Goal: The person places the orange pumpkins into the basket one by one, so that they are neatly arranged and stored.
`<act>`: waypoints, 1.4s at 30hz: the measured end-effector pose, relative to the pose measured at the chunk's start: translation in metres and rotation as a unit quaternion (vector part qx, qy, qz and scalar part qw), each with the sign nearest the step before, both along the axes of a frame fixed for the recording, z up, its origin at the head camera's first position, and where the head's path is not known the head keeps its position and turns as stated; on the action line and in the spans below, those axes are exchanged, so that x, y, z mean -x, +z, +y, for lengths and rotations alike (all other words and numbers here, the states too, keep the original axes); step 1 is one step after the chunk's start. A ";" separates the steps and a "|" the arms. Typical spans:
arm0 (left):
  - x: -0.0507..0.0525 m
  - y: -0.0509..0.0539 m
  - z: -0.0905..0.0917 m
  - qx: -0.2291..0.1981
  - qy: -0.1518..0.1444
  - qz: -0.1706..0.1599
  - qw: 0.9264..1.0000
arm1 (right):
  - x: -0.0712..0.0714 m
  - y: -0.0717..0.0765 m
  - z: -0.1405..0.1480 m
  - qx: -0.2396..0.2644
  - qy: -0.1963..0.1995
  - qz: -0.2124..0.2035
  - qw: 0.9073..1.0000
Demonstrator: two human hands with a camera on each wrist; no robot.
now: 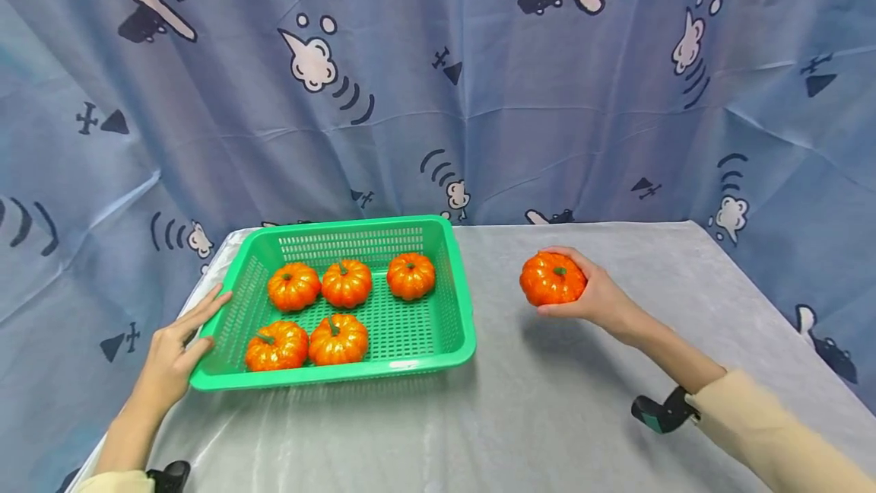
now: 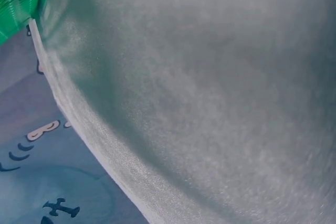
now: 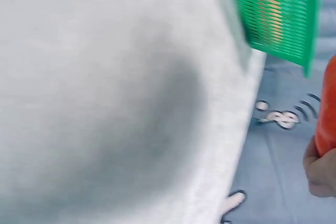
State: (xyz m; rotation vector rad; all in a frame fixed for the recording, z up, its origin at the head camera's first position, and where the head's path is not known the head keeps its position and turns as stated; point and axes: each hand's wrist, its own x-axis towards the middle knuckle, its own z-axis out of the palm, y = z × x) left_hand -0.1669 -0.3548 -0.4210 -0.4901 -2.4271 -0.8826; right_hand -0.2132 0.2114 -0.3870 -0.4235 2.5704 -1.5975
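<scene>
An orange pumpkin [image 1: 551, 278] with a small green stem is gripped in my right hand [image 1: 602, 303], held above the table to the right of the basket. In the right wrist view, part of that pumpkin [image 3: 328, 108] and the fingertips [image 3: 321, 174] show at the right edge. My left hand [image 1: 171, 352] touches the left rim of a green plastic basket [image 1: 460, 303], its fingers mostly straight. Inside the basket sit several more orange pumpkins, among them one pumpkin [image 1: 411, 276] at the back right. The left wrist view does not show the left hand.
A pale grey cloth covers the table [image 1: 424, 432]. Behind it hangs a blue curtain [image 1: 411, 97] printed with airplanes and clouds. The front right part of the basket floor [image 1: 404, 333] shows bare mesh.
</scene>
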 end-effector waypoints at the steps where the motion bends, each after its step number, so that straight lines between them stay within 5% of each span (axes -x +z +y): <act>1: 0.000 0.000 0.000 0.001 0.001 0.000 1.000 | 0.003 0.005 0.000 0.008 -0.001 -0.004 1.000; 11: -0.001 0.001 -0.002 -0.004 0.004 -0.007 1.000 | 0.039 0.034 -0.009 0.096 0.021 -0.043 0.994; 18: -0.001 0.001 -0.004 -0.004 0.002 0.001 1.000 | 0.044 0.051 -0.043 0.115 0.063 -0.052 0.990; 42: 0.002 -0.001 -0.002 -0.011 -0.011 0.001 1.000 | 0.051 0.053 -0.139 0.202 0.195 -0.052 0.958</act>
